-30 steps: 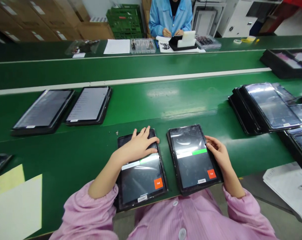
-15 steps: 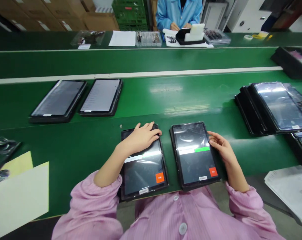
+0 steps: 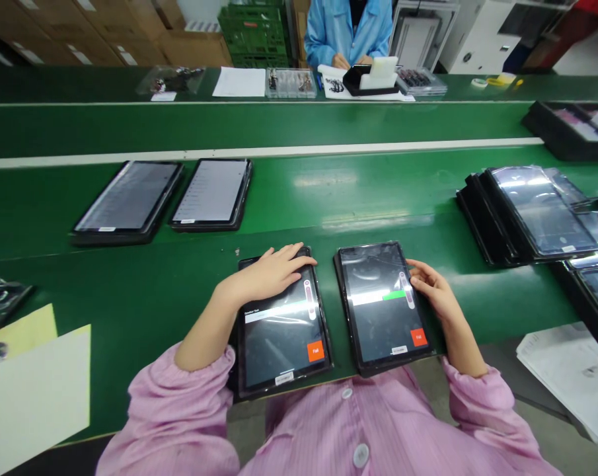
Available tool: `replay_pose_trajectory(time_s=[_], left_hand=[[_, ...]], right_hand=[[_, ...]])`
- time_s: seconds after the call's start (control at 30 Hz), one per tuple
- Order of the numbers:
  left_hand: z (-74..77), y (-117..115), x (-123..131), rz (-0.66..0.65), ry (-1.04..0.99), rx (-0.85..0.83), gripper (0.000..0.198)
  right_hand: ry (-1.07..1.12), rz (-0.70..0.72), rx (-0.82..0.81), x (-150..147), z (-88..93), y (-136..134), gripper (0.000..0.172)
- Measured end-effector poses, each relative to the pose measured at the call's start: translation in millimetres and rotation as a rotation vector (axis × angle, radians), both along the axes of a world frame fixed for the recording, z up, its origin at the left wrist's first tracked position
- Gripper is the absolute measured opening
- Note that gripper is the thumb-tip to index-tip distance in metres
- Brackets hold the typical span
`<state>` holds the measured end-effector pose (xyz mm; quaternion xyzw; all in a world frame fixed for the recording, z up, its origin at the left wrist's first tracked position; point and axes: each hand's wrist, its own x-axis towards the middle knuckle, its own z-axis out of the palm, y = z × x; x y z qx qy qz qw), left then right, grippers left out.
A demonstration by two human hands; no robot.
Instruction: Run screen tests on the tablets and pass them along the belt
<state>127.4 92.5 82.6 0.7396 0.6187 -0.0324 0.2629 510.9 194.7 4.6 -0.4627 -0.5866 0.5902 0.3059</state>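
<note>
Two black tablets lie side by side at the bench's front edge, dark screens up, each with an orange "Fail" box. My left hand (image 3: 273, 272) lies across the top of the left tablet (image 3: 283, 347), fingers spread, fingertips reaching its right edge. At the upper right edge of the right tablet (image 3: 382, 324), my right hand (image 3: 433, 291) pinches the side, thumb uppermost; its other fingers are partly hidden. A green bar shows on that right screen. A pale vertical slider appears near the right side of both screens.
Two more tablets (image 3: 212, 192) lie farther back at left. Stacked tablets (image 3: 541, 211) stand at right, above papers (image 3: 571, 377). Pale sheets (image 3: 36, 390) cover the left front. Across the bench, a person in a blue jacket (image 3: 323, 33) sits behind a clear parts box (image 3: 291, 84).
A pale vertical slider has come up on both tablet screens. My hands stay at nearly the same places on the tablets. The view has shifted slightly.
</note>
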Motion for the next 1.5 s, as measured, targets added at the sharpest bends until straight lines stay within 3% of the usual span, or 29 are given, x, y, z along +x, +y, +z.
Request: replay_pose_trajectory(time_s=[0.17,0.33,0.43,0.53,0.73,1.07,1.2,1.33,1.5], left_hand=[[2.8,-13,-73,0.198,-0.082,-0.094,0.060],[-11.4,-16,-121,0.333,-0.393,-0.189,0.058],[-24.4,-15,-129,0.423,-0.571,-0.196,0.054],[-34.2,-15,-132,0.439,-0.646,-0.163,0.049],[-41.4,-17,-136,0.442,-0.700,-0.186,0.046],[-36.2,-13,-131,0.491,-0.713,-0.152,0.044],[-43.5,-26,-119,0.601,-0.718,0.027,0.043],[-66.8,-45,-101,0.813,-0.688,0.401,0.030],[-87.7,-58,-90,1.048,-0.716,0.797,0.037]], right_hand=[[0.005,0.020,-0.031,-1,8.8,2,0.047],[-0.072,0.105,-0.209,-11,13.8,40,0.052],[-0.130,0.140,-0.246,-32,12.4,71,0.062],[-0.222,0.206,-0.147,-53,11.7,88,0.070],[-0.354,0.244,0.059,-60,12.5,85,0.085],[-0.370,0.256,0.128,-58,11.4,86,0.086],[-0.359,0.233,0.161,-57,6.5,87,0.088],[-0.351,0.184,0.226,-57,-2.2,86,0.090],[-0.192,-0.003,0.295,-56,-13.4,78,0.081]])
